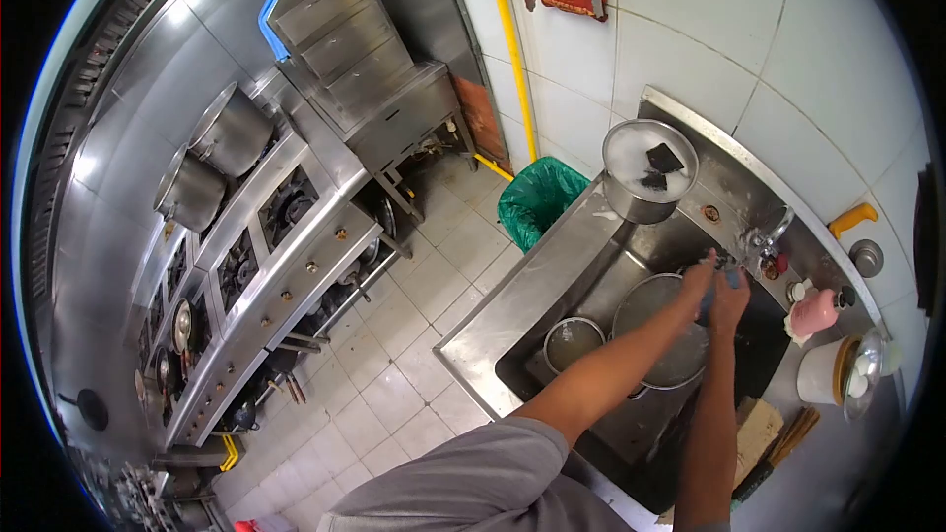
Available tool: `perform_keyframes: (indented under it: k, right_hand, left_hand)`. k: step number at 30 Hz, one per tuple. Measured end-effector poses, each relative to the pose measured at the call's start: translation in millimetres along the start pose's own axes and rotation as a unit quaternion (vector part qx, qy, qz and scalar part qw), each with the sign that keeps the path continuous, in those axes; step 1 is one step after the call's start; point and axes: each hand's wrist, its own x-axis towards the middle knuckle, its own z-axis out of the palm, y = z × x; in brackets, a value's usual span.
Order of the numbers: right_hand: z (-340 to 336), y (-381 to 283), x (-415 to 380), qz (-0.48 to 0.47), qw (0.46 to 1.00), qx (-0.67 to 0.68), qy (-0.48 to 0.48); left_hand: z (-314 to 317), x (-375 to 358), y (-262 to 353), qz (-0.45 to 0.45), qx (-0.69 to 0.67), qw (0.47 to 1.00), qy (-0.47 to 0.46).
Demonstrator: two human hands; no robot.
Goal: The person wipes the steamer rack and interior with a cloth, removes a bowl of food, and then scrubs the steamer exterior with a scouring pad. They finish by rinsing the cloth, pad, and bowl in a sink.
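Observation:
Both my hands are together under the tap (774, 232), over the sink (631, 261). My left hand (702, 276) is closed, its fingers close to the spout. Just beside it, my right hand (729, 298) is closed too. Something small and greyish-blue shows between them, too blurred to name. Below my hands, a large round pot (665, 335) sits in the basin, partly hidden by my left forearm. A smaller round pot (574, 345) with liquid in it stands to its left.
A pot of foamy water (641, 205) with dark pads stands at the sink's back corner. A pink bottle (813, 313) and a white tub (820, 374) line the right ledge. A green-lined bin (537, 199) is left of the sink; a stove (276, 266) stands further left.

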Motion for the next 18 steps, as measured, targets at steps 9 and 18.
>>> perform_keyframes:
  k: [9, 18]
  right_hand:
    - [-11.9, 1.5, 20.6, 0.123, 0.932, 0.338, -0.048]
    - [10.0, -37.0, 24.7, 0.003, 0.977, 0.194, -0.085]
  left_hand:
    - [-12.6, -46.0, 42.8, 0.048, -0.015, 0.971, -0.233]
    - [-22.5, -43.6, 53.7, 0.110, -0.189, 0.897, -0.384]
